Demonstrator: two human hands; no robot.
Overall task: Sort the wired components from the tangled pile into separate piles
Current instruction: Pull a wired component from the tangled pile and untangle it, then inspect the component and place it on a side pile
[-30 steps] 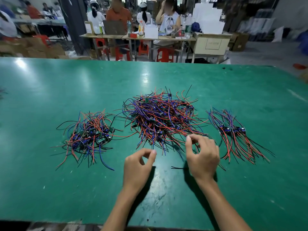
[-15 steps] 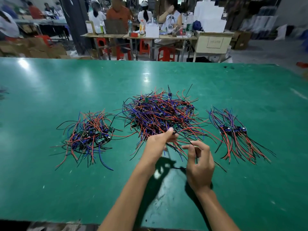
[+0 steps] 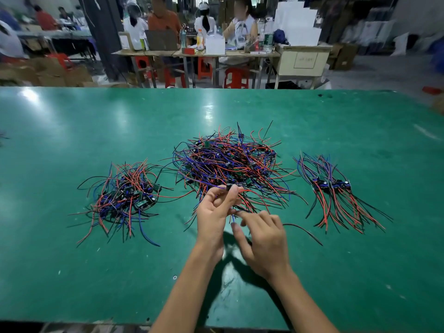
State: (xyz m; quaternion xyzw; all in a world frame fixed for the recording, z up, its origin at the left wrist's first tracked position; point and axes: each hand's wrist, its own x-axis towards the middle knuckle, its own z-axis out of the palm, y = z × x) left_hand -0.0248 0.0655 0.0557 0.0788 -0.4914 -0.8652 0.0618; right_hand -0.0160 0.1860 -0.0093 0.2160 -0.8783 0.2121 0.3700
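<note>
Green table [image 3: 72, 272] fills most of the view; wide bare margins left, right and near edge, far edge well beyond the wires. Three wire groups: tangled pile [image 3: 228, 159] centre, left pile [image 3: 125, 195] loosely heaped, right pile [image 3: 334, 188] laid roughly parallel. Clear gaps between all three. One black wire [image 3: 305, 230] lies loose near the right hand. Left hand [image 3: 213, 212] pinches a wired component [image 3: 231, 187] at the pile's near edge. Right hand [image 3: 262, 239], blurred, seems to pinch its blue lead.
</note>
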